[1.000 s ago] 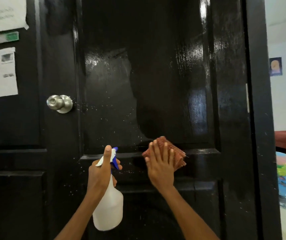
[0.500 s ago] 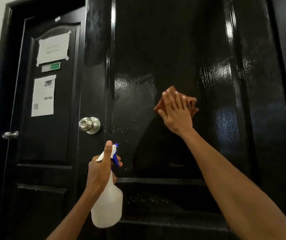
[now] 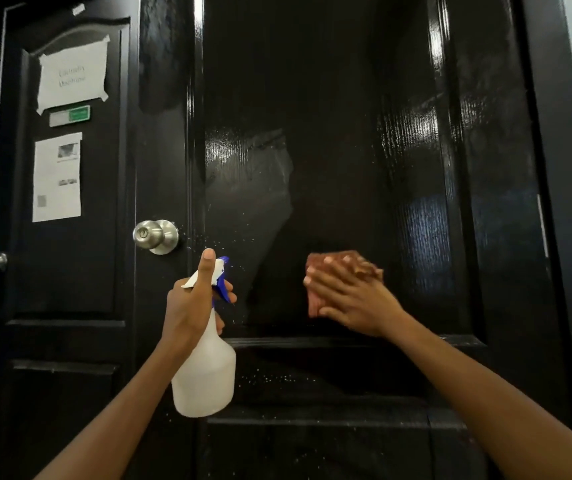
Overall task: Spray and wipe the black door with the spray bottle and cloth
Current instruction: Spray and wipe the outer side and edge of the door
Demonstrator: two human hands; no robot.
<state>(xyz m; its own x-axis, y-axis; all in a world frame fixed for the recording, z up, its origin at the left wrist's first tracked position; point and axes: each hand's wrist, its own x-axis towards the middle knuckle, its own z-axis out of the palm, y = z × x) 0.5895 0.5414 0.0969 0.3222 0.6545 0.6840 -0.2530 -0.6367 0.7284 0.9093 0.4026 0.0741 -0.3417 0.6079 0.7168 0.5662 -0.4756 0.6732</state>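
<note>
A person cleans a black door, bottle (image 3: 205, 372) in one hand and cloth (image 3: 315, 268) in the other. Nearest the camera, the left hand (image 3: 191, 306) is curled round the bottle's neck, thumb up along the white spray head, a finger at the blue trigger; the bottle hangs upright below and to the right of the knob (image 3: 156, 236), its nozzle toward the door (image 3: 329, 133) — but clear of it. Farther in, the right hand (image 3: 350, 299) lies flat with fingers spread, pressing the reddish cloth against the lower part of the door's tall panel, well right of the knob and slightly below it. The cloth sits under the fingers and palm, its edges showing above and to the left of them; the hand is blurred. Wiping looks best done with an even, flat palm and overlapping strokes — working toward the droplets speckling the door beside and below the knob, which appear not yet wiped.
</note>
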